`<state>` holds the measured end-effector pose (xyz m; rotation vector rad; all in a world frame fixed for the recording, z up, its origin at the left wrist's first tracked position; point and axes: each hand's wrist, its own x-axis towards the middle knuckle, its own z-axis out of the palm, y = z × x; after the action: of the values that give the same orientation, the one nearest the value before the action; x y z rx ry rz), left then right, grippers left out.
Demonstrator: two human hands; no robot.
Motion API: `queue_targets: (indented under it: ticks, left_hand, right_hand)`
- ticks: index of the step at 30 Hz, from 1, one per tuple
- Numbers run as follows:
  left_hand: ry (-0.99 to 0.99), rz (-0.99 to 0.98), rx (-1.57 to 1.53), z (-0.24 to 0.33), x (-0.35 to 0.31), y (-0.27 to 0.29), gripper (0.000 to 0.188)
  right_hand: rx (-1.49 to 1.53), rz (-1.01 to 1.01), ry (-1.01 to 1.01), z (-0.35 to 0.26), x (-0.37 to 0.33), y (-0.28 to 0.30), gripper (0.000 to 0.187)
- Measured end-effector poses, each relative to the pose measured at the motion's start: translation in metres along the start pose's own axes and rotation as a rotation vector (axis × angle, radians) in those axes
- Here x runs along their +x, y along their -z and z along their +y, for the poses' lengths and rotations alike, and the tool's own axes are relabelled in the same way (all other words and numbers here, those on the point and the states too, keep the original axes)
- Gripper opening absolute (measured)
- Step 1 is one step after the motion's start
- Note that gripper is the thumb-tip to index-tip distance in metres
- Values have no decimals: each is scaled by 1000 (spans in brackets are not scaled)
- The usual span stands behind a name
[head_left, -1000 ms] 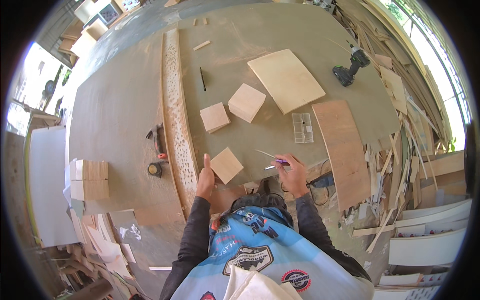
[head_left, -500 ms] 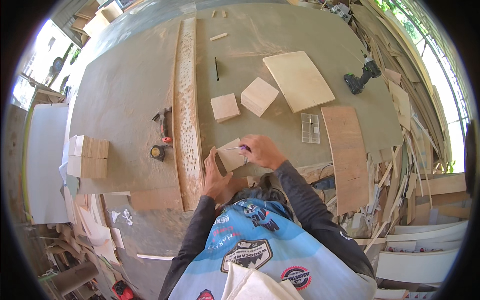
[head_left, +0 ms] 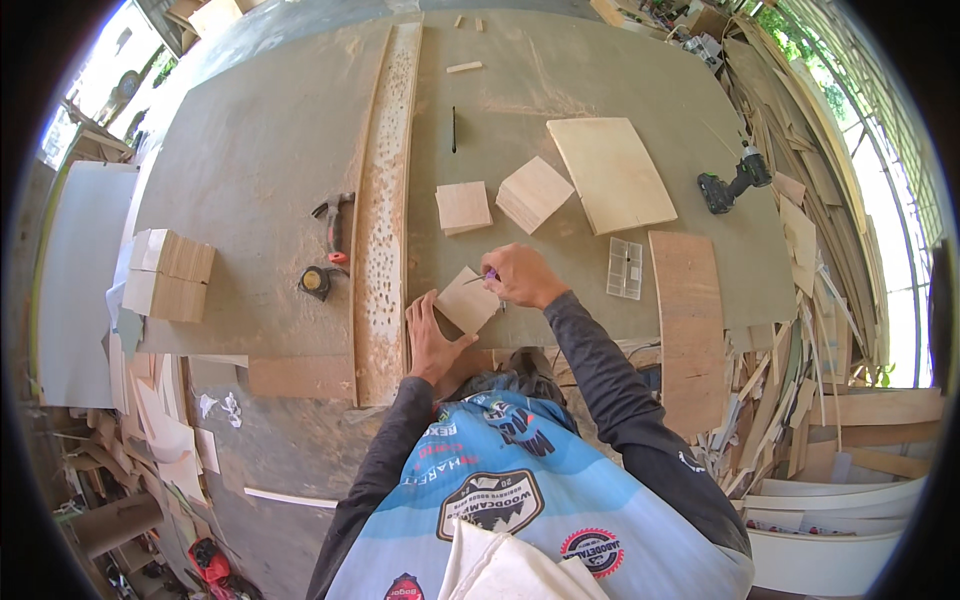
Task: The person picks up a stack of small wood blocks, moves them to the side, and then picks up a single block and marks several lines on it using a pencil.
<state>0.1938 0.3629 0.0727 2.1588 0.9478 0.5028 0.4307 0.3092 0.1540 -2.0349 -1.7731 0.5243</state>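
Note:
In front of me a thin square of plywood [head_left: 466,302] lies turned on the worktable [head_left: 270,150]. My right hand [head_left: 524,275] is closed around the purple handle of what looks like a small screwdriver [head_left: 478,279]. Its thin shaft points left, over the upper part of the square. My left hand [head_left: 430,340] rests at the left corner of the plywood, fingers stretched and thumb apart. Beyond the hands are two small stacks of similar squares, one on the left [head_left: 463,208] and one on the right [head_left: 535,194].
A larger pale panel [head_left: 612,172], a clear divided box [head_left: 625,268], a brown board [head_left: 688,320] and a cordless drill [head_left: 735,180] lie to the right. Leftward are a dusty wooden strip [head_left: 384,200], a hammer [head_left: 335,228], a tape measure [head_left: 316,282] and stacked blocks [head_left: 170,275].
The whole view has shifted slightly. My right hand has turned a little, and the screwdriver's shaft now slopes over the square. My left hand stays at the square's left side.

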Motion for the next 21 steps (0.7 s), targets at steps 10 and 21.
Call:
queue_targets:
  ticks: [10, 21]
  left_hand:
    - [-65, 192, -141, -19, -16, -16, 80]
    - [-20, 298, -150, -18, -12, -28, 72]
  right_hand:
    - [-11, -63, 89, -20, 17, -29, 22]
    - [-41, -101, 128, -28, 22, -39, 19]
